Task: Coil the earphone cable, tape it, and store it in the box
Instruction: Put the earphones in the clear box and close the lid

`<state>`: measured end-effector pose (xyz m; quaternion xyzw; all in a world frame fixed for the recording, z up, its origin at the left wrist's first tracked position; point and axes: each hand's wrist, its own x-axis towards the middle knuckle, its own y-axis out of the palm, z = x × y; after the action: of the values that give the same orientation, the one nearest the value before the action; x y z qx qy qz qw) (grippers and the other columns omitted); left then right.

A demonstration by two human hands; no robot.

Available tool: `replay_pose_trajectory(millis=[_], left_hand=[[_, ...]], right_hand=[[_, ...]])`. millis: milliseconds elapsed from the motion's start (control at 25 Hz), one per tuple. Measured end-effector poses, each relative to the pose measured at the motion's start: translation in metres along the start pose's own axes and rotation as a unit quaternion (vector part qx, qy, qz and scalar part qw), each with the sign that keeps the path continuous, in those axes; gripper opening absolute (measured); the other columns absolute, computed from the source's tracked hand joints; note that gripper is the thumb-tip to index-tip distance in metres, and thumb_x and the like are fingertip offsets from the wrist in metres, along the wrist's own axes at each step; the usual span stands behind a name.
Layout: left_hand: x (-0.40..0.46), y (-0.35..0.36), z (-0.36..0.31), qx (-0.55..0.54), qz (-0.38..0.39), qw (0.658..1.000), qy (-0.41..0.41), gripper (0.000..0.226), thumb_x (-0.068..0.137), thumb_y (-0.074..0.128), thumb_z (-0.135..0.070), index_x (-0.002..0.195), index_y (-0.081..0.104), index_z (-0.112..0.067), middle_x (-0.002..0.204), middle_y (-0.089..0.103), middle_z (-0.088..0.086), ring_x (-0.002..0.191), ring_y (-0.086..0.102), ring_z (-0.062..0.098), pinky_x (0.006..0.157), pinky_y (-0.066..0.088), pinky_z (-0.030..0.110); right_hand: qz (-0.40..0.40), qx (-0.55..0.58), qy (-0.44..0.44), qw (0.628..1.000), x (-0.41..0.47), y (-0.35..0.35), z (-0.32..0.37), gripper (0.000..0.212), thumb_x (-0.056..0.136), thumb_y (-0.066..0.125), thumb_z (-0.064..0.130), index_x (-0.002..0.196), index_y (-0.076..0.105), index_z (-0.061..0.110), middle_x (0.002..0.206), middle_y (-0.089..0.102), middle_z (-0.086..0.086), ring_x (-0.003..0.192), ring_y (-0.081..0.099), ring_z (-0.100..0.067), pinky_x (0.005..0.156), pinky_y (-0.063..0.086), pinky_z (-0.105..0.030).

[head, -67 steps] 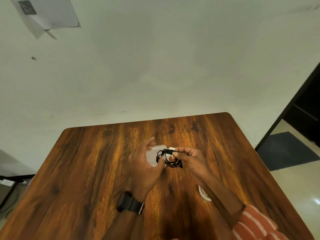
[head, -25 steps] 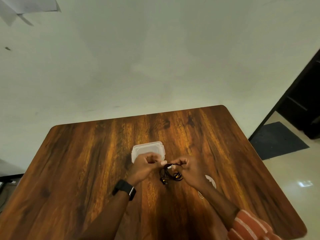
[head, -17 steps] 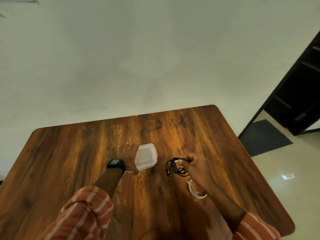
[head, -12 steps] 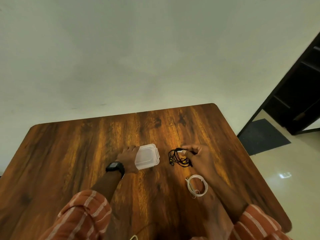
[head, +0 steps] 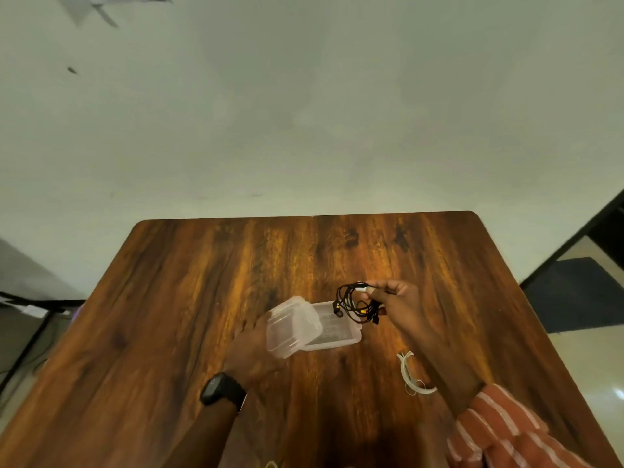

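My right hand (head: 400, 307) pinches the coiled black earphone cable (head: 354, 304) by a white band of tape at its top. The coil hangs just above the right end of the clear plastic box (head: 339, 334), which sits open on the wooden table (head: 189, 298). My left hand (head: 253, 349) holds the clear lid (head: 292, 325), lifted and tilted up over the box's left end. A black watch is on my left wrist.
A roll of white tape (head: 413, 374) lies on the table near my right forearm. The table's right edge drops to a pale floor with a dark mat (head: 574, 293). A white wall stands behind the far edge.
My left hand has lifted the lid off the box and tilted it. My right hand has carried the taped coil leftward, from beside the box to above its right end.
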<state>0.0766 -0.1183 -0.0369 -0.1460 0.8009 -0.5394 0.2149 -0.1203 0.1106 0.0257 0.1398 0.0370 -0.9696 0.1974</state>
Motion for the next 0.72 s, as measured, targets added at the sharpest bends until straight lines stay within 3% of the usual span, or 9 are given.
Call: replay_pose_trajectory(millis=[160, 280, 320, 400, 480, 560, 640, 720], left_hand=[[-0.044, -0.029, 0.021, -0.156, -0.055, 0.976, -0.139, 0.072, 0.054, 0.072, -0.063, 0.113, 0.051, -0.027, 0.115, 0.057, -0.004, 0.104, 0.061, 0.02, 0.085, 0.056, 0.04], [-0.059, -0.052, 0.016, -0.268, -0.087, 0.942, -0.183, 0.04, 0.078, 0.076, -0.037, 0.109, 0.058, -0.02, 0.109, 0.053, -0.007, 0.095, 0.056, 0.014, 0.073, 0.046, 0.023], [-0.062, -0.056, 0.016, -0.304, -0.092, 0.928, -0.193, 0.03, 0.083, 0.073, -0.031, 0.108, 0.06, -0.019, 0.109, 0.057, -0.006, 0.092, 0.057, 0.014, 0.069, 0.044, 0.024], [-0.067, -0.062, 0.022, -0.361, -0.119, 0.898, -0.221, 0.012, 0.088, 0.066, -0.025, 0.099, 0.064, -0.021, 0.105, 0.067, 0.003, 0.087, 0.064, 0.02, 0.069, 0.053, 0.037], [-0.069, -0.066, 0.026, -0.396, -0.129, 0.876, -0.244, 0.005, 0.092, 0.063, -0.021, 0.094, 0.066, -0.019, 0.101, 0.072, 0.007, 0.082, 0.07, 0.023, 0.076, 0.059, 0.047], [-0.065, -0.068, 0.025, -0.411, -0.126, 0.87, -0.24, 0.006, 0.092, 0.063, -0.019, 0.097, 0.066, -0.017, 0.103, 0.072, 0.006, 0.081, 0.073, 0.021, 0.077, 0.061, 0.048], [-0.057, -0.071, 0.019, -0.404, -0.142, 0.879, -0.212, 0.008, 0.092, 0.063, -0.018, 0.099, 0.065, -0.015, 0.099, 0.073, 0.008, 0.077, 0.073, 0.02, 0.072, 0.062, 0.048], [-0.045, -0.072, 0.009, -0.393, -0.174, 0.881, -0.196, 0.007, 0.092, 0.064, -0.02, 0.097, 0.067, -0.015, 0.09, 0.074, 0.007, 0.074, 0.072, 0.021, 0.067, 0.061, 0.046]], right_hand=[[0.048, -0.011, 0.103, 0.993, 0.024, 0.041, -0.043, 0.015, 0.083, 0.069, -0.002, 0.097, 0.073, -0.002, 0.066, 0.075, -0.005, 0.056, 0.068, -0.013, 0.06, 0.056, -0.031], [0.065, -0.039, 0.158, 0.984, 0.043, 0.07, -0.072, 0.012, 0.086, 0.065, -0.005, 0.097, 0.069, -0.006, 0.055, 0.07, -0.002, 0.045, 0.064, -0.007, 0.046, 0.052, -0.023], [0.064, -0.059, 0.164, 0.983, 0.046, 0.077, -0.077, 0.012, 0.086, 0.065, -0.006, 0.097, 0.068, -0.005, 0.056, 0.069, -0.004, 0.041, 0.062, -0.006, 0.039, 0.048, -0.021], [0.059, -0.126, 0.159, 0.977, 0.055, 0.087, -0.089, 0.012, 0.083, 0.068, -0.006, 0.093, 0.067, 0.0, 0.065, 0.068, -0.01, 0.038, 0.059, -0.007, 0.034, 0.045, -0.021], [0.048, -0.222, 0.136, 0.964, 0.059, 0.093, -0.094, 0.011, 0.082, 0.069, 0.0, 0.089, 0.071, 0.008, 0.083, 0.073, -0.015, 0.059, 0.069, -0.016, 0.051, 0.058, -0.03], [0.049, -0.32, 0.087, 0.942, 0.058, 0.092, -0.093, 0.017, 0.083, 0.068, 0.003, 0.097, 0.075, 0.007, 0.099, 0.075, -0.015, 0.082, 0.071, -0.023, 0.067, 0.059, -0.032], [0.064, -0.38, 0.05, 0.921, 0.054, 0.087, -0.087, 0.023, 0.083, 0.064, 0.001, 0.104, 0.075, 0.006, 0.104, 0.075, -0.014, 0.087, 0.069, -0.022, 0.061, 0.05, -0.023], [0.054, -0.38, 0.03, 0.923, 0.052, 0.076, -0.076, 0.026, 0.087, 0.058, 0.0, 0.107, 0.074, 0.005, 0.105, 0.074, -0.013, 0.092, 0.069, -0.025, 0.066, 0.046, -0.022]])
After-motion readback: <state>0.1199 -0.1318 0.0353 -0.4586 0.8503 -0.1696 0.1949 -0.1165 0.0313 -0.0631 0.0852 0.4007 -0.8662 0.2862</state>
